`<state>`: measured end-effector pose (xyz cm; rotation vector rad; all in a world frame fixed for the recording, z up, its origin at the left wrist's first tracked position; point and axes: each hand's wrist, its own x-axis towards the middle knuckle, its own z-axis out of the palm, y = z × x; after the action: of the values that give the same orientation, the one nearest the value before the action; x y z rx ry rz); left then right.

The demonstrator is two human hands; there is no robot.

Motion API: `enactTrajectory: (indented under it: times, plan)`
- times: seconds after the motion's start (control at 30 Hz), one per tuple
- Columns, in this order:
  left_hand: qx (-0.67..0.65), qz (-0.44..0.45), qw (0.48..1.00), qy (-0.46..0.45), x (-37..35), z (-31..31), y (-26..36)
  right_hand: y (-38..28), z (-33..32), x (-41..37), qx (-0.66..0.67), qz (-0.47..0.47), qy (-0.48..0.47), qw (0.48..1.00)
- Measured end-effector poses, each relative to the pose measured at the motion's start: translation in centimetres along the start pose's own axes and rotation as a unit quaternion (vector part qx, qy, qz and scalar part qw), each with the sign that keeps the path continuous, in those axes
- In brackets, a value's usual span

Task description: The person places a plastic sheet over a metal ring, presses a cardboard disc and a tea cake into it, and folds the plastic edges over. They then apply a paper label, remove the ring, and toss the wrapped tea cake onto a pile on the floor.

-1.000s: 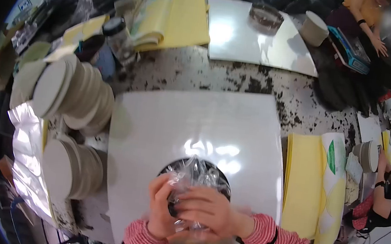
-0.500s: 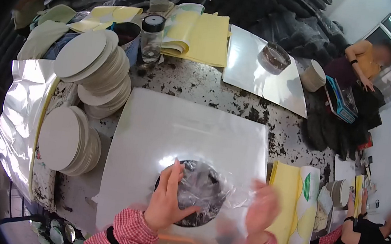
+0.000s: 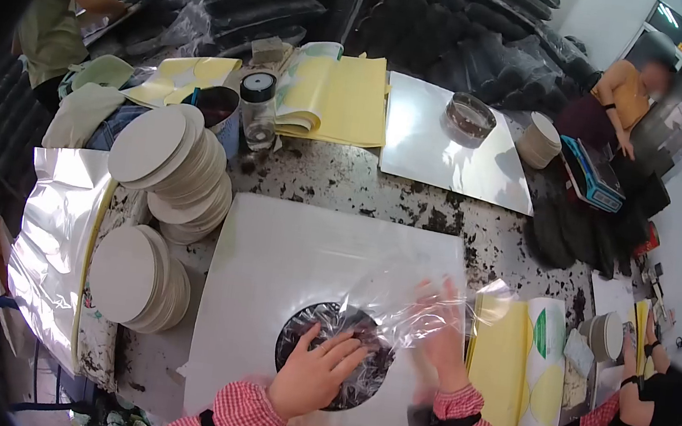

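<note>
one black disc (image 3: 373,368) sits on the near half of a white board (image 3: 286,245), one clear film (image 3: 393,305) lying over it and trailing rightward. the left hand (image 3: 315,373) grasps nothing, resting spread on the film-covered disc. the right hand (image 3: 443,332) is raised at the film's trailing end; blur means i cannot tell if it is clenched on it. close by the board, two disc piles (image 3: 129,276) crowd its left and a yellow stack (image 3: 500,377) flanks its right. beyond are one jar (image 3: 258,113), a second board (image 3: 425,155) bearing one ring (image 3: 469,120), a blue box (image 3: 588,175), and two more piles (image 3: 540,141) to the right. three other people (image 3: 618,102) are around.
</note>
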<state>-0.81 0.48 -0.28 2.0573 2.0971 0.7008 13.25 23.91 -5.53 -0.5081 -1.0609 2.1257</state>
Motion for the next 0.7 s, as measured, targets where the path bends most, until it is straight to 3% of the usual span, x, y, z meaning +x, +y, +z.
enactTrajectory:
  times: [0.03,0.07,0.1,0.13,0.17,0.2,0.23,0.27,0.3,0.4,0.43,0.5,0.53,0.57,0.6,0.63,0.67,0.7]
  plan:
    - [0.003,0.000,1.000,-0.002,0.3,0.0,-0.1,1.3,-0.2,-0.4,0.218,0.105,-0.002,0.970]
    - [0.027,0.005,0.999,-0.019,0.8,-0.7,0.2,0.9,3.4,-1.1,0.090,0.091,-0.073,0.989]
    - [0.051,0.011,0.998,-0.039,1.2,-1.2,0.6,-0.3,5.9,-0.5,0.050,0.083,-0.165,0.981]
    - [0.057,-0.011,0.994,-0.095,1.2,-1.2,0.9,-1.4,7.7,0.2,0.010,0.076,-0.253,0.964]
    - [0.054,-0.008,0.993,-0.106,0.3,0.5,0.2,-1.8,8.9,0.2,-0.131,0.088,-0.309,0.938]
    - [-0.162,-0.072,0.977,-0.122,-1.0,3.4,-1.5,-1.9,10.0,0.4,-0.269,0.097,-0.363,0.887]
    - [-0.368,-0.134,0.911,-0.128,-2.0,5.1,-2.5,-1.2,10.8,-0.5,-0.479,-0.161,-0.441,0.741]
    - [-0.469,-0.094,0.878,-0.030,-2.7,4.2,-1.5,-1.6,11.5,-2.5,-0.514,-0.192,-0.416,0.725]
    - [-0.466,-0.095,0.879,-0.025,-2.2,3.2,-1.7,-1.7,12.0,-4.3,-0.547,-0.223,-0.393,0.705]
    - [-0.223,-0.043,0.974,-0.027,-1.5,1.3,-1.7,1.1,10.0,-7.5,-0.563,-0.264,-0.353,0.699]
    - [-0.230,-0.040,0.971,-0.042,-2.5,1.0,-1.5,1.5,9.8,-8.4,-0.566,-0.254,-0.341,0.706]
    - [0.001,0.036,0.999,-0.034,-3.0,-0.1,-2.4,1.3,9.5,-7.7,-0.505,-0.270,-0.306,0.760]
    - [0.052,0.028,0.998,0.016,-3.5,-0.9,-2.0,1.5,9.2,-7.7,-0.503,-0.273,-0.305,0.761]
    - [0.052,0.027,0.998,0.017,-3.7,-1.2,-1.6,1.4,9.2,-7.6,-0.503,-0.273,-0.307,0.760]
    - [-0.059,-0.069,0.990,0.109,-3.6,-1.4,-0.9,1.2,9.6,-7.6,-0.524,-0.266,-0.308,0.748]
    - [-0.168,-0.167,0.951,0.201,-3.4,-1.5,-0.1,1.0,10.0,-7.9,-0.543,-0.257,-0.313,0.735]
    - [-0.169,-0.104,0.967,0.158,-2.3,-1.5,-0.4,1.0,10.4,-8.5,-0.543,-0.255,-0.324,0.732]
    - [-0.169,-0.104,0.966,0.167,-1.8,-1.7,-0.3,0.8,10.7,-8.9,-0.608,-0.232,-0.315,0.691]
